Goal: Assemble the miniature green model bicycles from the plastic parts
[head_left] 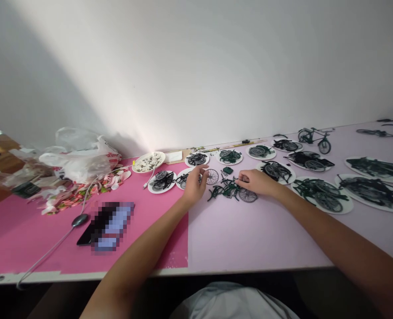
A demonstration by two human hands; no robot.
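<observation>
Between the two hands: a loose cluster of dark green parts (225, 189) on the table (236, 241), just right of the line where pink surface meets lilac. Long axis runs roughly left to right. Right hand (246, 179) is the nearer, over the cluster's right end; left hand (198, 179) stands off the left end, a little to the far side, with a loose spoked wheel (212, 177) just beside its fingertips.

State of hands: left, thumb and fingers parted and curved, nothing evident in it. Right, fingertips bent close together at the parts; cannot tell whether anything is pinched. A second wheel (248, 196) lies at the near side of its fingers.

Small green block-like part (227, 170) on the far side of the cluster, between the hands.

Around: a plate of wheels (294, 178) sits close beside the right wrist, crowding that side; more loaded plates further right. Another plate (179, 184) is partly hidden behind the left hand. Far row of plates (248, 153) hems the far side. Whole model bicycle (315, 139) upright, far right. Near side: bare table, no obstruction.
</observation>
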